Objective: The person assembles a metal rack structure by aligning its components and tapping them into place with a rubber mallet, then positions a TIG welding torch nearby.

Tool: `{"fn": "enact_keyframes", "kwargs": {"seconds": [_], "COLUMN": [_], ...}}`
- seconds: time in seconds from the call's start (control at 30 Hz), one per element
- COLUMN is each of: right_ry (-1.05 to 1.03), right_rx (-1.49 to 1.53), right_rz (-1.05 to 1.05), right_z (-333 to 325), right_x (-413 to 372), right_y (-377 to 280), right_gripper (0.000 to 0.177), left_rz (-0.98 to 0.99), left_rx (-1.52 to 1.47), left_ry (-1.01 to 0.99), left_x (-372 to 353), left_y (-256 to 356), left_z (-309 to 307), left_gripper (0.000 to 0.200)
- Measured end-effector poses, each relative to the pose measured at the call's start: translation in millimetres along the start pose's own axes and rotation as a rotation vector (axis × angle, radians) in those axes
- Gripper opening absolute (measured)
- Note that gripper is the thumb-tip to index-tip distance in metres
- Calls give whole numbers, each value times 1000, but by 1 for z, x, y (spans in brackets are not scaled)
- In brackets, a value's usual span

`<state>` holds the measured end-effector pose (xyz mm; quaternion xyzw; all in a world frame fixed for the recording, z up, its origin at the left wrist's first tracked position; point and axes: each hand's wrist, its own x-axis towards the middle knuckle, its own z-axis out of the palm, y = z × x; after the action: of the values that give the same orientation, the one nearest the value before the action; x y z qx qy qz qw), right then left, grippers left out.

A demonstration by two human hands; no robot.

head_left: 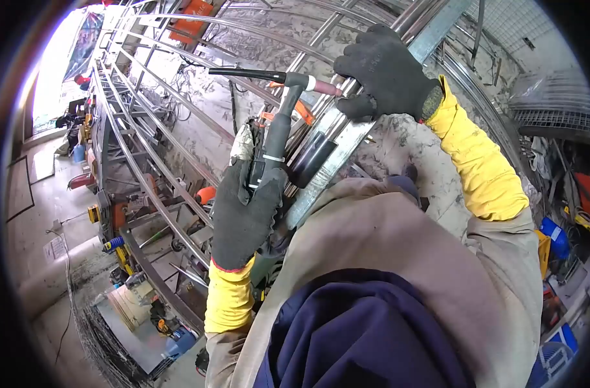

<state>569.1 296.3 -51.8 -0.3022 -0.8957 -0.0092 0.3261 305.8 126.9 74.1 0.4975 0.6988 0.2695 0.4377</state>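
Observation:
My left hand (249,207), in a dark work glove with a yellow sleeve, is closed around the handle of a TIG welding torch (280,129). The torch's long black back cap points left, and its pinkish nozzle (325,87) points right, close to the thumb of my other hand. My right hand (388,74), gloved the same way, lies over a bundle of shiny metal tubes (337,119), its fingers and thumb bent around them. Alongside the tubes runs a flat grey metal bar (330,171). A dark cylinder (313,160) sits against that bar, near my left hand.
Long curved metal rails (159,103) form a frame on the left. An orange case (190,21) stands at the far end. Tools and a light-coloured bucket (128,304) lie at lower left. Wire mesh racks (553,110) and blue items (553,236) are on the right.

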Motion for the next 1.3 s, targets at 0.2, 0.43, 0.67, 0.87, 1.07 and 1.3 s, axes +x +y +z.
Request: {"fn": "enact_keyframes", "kwargs": {"seconds": [0.2, 0.43, 0.67, 0.87, 1.07, 1.3], "right_ry": [-19, -88, -50, -27, -85, -42], "right_rx": [-17, -47, -9, -5, 7, -3], "right_rz": [13, 28, 27, 12, 32, -6], "right_z": [-3, -5, -4, -14, -16, -17], "right_x": [0, 0, 3, 10, 10, 13], "right_y": [-2, -4, -5, -13, -13, -15], "right_gripper": [59, 56, 48, 48, 48, 46], "left_rz": [75, 34, 64, -45, -105, -66], "left_rx": [163, 36, -36, -59, -35, -54], "left_ry": [31, -35, -10, -36, -59, -85], "left_x": [-2, 4, 9, 12, 14, 14], "left_y": [1, -4, -10, -4, -4, -15], "left_z": [-1, -7, -10, -15, -16, -18], "left_gripper": [35, 36, 47, 42, 42, 53]}}
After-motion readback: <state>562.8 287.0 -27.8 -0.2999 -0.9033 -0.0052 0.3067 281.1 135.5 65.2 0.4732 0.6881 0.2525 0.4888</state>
